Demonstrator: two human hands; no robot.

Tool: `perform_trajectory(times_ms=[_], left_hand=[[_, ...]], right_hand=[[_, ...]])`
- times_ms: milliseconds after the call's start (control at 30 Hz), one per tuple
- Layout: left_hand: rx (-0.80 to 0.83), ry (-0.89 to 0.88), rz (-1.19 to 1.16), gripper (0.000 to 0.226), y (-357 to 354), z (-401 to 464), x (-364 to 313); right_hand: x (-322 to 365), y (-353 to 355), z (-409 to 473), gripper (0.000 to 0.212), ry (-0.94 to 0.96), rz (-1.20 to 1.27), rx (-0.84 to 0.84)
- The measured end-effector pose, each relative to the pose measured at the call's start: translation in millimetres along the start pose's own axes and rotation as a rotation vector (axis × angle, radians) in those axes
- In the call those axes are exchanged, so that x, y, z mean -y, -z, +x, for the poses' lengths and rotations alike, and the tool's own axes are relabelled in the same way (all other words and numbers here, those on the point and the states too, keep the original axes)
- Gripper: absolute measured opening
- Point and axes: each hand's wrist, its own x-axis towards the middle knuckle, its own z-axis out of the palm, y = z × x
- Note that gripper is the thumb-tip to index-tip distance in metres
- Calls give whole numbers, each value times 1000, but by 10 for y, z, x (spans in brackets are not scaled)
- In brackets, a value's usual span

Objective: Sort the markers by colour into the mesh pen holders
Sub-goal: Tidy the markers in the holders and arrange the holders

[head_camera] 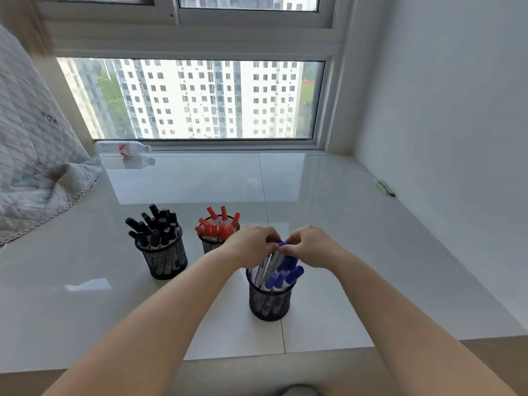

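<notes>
Three black mesh pen holders stand on a glossy white sill. The left holder [167, 262] is full of black markers [155, 224]. The middle holder [208, 245] carries red markers [218, 225]. The near holder [270, 302] contains blue markers [281, 277]. My left hand [251, 245] and my right hand [310, 247] meet just above the near holder, both pinching the tops of blue markers that lean in it. Fingers hide the caps they grip.
A plastic bottle [123, 147] lies at the window's foot, far left. A quilted grey blanket [34, 172] covers the left side. Green pens [385, 187] rest against the right wall. The sill's front edge [285, 352] runs below the near holder.
</notes>
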Motion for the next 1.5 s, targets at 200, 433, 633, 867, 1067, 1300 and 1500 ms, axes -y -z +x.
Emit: perform_trajectory(times_ms=[200,433,633,867,1067,1300,1500], left_hand=[[46,-5,-17,32,-40,-14,21],[-195,-5,-146,22,-45,-83,77],[-520,-6,-572,13,155,-225,150],[-818,52,-978,14,249,-371,199],[-823,237,-1354,8,203,-387,229],[-447,316,-1778,17,26,-424,94],[-183,247,-1722,8,-32,-461,-2]], right_hand=[[15,-16,-47,29,3,14,-26],[10,27,-157,25,60,211,-367],[25,199,-196,22,112,556,-571],[52,302,-228,27,-11,1013,-704],[106,273,-238,13,-194,1459,-563],[190,195,-286,9,-134,1496,-281],[229,167,-322,4,-20,1150,-262]])
